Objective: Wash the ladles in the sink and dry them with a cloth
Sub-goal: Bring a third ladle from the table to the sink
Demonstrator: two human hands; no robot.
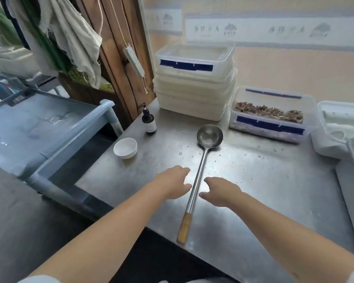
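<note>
A long steel ladle (200, 170) with a wooden grip lies on the wet steel counter (264, 180), its bowl pointing away from me and its wooden end at the counter's front edge. My left hand (172, 183) hovers just left of the shaft with relaxed fingers. Just right of the shaft is my right hand (221, 192), fingers loosely spread. Neither hand holds anything. Pale cloths (70, 37) hang at the upper left. No sink shows clearly.
A small white bowl (125, 148) and a dark pump bottle (149, 121) stand left of the ladle. Stacked plastic boxes (194, 82) and a box of dried food (270, 117) line the wall. A grey cart (39, 127) stands at left, more tubs (339, 127) at right.
</note>
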